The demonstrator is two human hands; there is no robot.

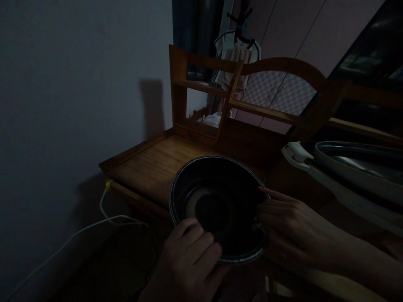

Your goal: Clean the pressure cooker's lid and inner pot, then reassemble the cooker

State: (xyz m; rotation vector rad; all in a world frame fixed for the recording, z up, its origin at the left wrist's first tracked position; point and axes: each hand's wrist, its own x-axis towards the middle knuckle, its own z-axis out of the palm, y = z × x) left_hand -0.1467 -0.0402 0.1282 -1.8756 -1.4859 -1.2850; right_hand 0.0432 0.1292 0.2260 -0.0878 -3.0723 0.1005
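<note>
We see first the pale wall [82, 75], which fills the left side in dim light. Behind, on the right, there is a pink wardrobe [292, 29] with checkered lower panels. Before it stands the wooden desk [151, 159], with an open shelf [201, 86] along its back. At the right we notice a big pale vessel [355, 174] with a shiny inside and a handle.

The dark pot [239, 184] is in the middle, at the front part of the desk, tilted so that its round opening faces us. We cannot tell whether its bottom touches the wood. Our right hand [289, 226] grasps its right rim, with fingers reaching inside. Our left hand [192, 256] is curled over the near rim and grips it. Lower left, a thin white cable [91, 225] loops beside the desk, near a small yellow piece [108, 185] at the edge.
</note>
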